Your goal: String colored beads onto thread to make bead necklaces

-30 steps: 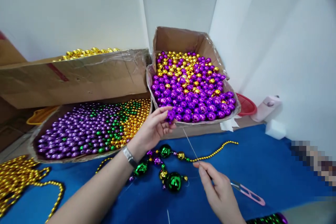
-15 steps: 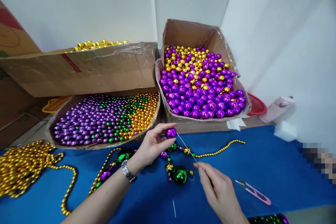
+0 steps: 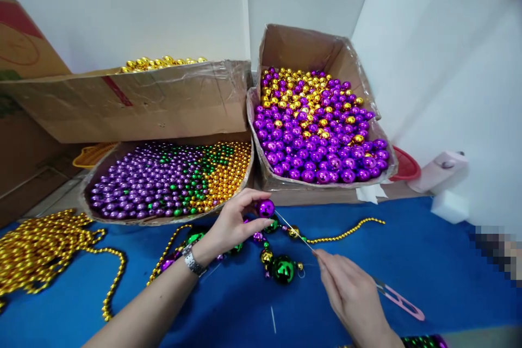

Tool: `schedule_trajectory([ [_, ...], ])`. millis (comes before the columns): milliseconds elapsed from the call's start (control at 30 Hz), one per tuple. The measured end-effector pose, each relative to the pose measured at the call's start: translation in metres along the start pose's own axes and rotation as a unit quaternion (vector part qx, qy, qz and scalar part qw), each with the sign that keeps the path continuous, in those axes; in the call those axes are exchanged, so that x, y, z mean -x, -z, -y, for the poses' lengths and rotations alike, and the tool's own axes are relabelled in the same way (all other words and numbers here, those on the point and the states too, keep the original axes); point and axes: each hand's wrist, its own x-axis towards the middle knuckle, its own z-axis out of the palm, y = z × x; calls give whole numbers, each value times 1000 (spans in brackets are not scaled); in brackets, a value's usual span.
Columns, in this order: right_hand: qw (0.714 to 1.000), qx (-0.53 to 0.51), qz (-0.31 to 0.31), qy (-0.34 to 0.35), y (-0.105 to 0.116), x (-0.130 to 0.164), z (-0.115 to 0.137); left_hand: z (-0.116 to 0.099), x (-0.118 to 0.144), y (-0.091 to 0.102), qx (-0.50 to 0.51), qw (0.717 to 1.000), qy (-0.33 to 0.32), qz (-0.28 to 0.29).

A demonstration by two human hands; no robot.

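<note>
A shiny purple bead (image 3: 266, 208) sits between the thumb and fingers of my left hand (image 3: 240, 216), which wears a metal watch. From that bead a thin, straight, needle-like rod (image 3: 294, 231) slants down to my right hand (image 3: 345, 277), whose thumb and fingertips pinch its lower end. Whether the rod passes through the bead is hidden. Behind and below lies a strand of mixed purple, green and gold beads, with a large green bead (image 3: 283, 269) near a loop of clear thread (image 3: 302, 274). A chain of small gold beads (image 3: 346, 235) trails off to the right.
A carton of small beads (image 3: 138, 179) stands back left, a carton of larger purple and gold beads (image 3: 318, 152) back right. Gold bead strings (image 3: 36, 255) pile at the left. Pink thread snips (image 3: 402, 303) and a white stick (image 3: 273, 319) lie on the blue cloth (image 3: 228, 310).
My right hand has shifted slightly right and now covers part of the snips. My left hand keeps the purple bead in its pinch. The whole view has moved a little.
</note>
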Motion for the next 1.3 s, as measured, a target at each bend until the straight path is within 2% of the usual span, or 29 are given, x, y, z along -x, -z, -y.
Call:
schedule_trajectory([
  [133, 1000, 9, 5, 9, -5, 3, -3, 1, 2, -4, 12, 1000, 5, 5],
  [533, 999, 6, -12, -32, -9, 8, -12, -13, -22, -15, -163, 982, -92, -29],
  [633, 1000, 9, -14, -26, -10, 9, -15, -17, -45, -14, -204, 972, -108, -45],
  [800, 1000, 15, -6, -9, -12, 9, -20, -15, -116, -1, -313, 938, -122, -91],
  [900, 1000, 20, -8, -12, -12, 10, -20, -14, -145, 6, -372, 909, -143, -121],
  [967, 1000, 22, -13, -18, -12, 12, -20, -14, -149, 9, -429, 885, -149, -101],
  [1100, 1000, 17, -3, -25, -14, 15, -20, -10, -141, 10, -543, 833, -105, -2],
  [1167, 1000, 9, 7, -24, -16, 14, -19, -6, -142, 10, -550, 830, -97, 19],
  [1300, 1000, -5, -9, -28, -19, 11, -15, -4, -152, 9, -531, 843, -84, 28],
])
